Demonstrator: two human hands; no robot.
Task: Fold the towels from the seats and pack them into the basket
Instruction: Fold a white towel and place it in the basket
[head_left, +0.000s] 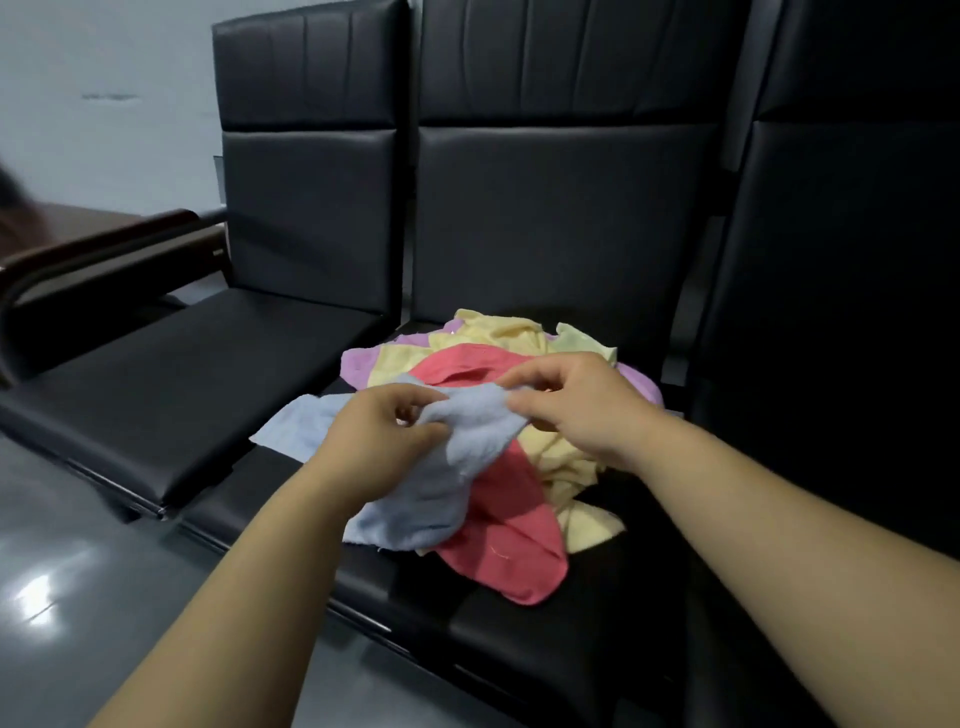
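While both hands meet above the middle seat, one pale blue towel is up between them! The left hand pinches a bunched fold of it with thumb and curled fingers. The right hand nips the same towel's upper edge, thumb against forefinger, and the two hands sit close together. The blue cloth's lower part drapes onto the pile on the middle seat's cushion, one corner trailing toward its left edge.

Count the pile on that cushion. One pink towel runs from mid-cushion to the front. Yellow towels, at least two, lie at the back and right, but the exact number is lost in the crumple. Purple cloth shows in two patches, left and right, and I cannot say whether it is one towel or two.

Three black seats make the row: the left seat beside the middle seat and the right seat on its other side. One brown armrest stands beyond the left seat. Glossy grey floor lies before the middle seat.
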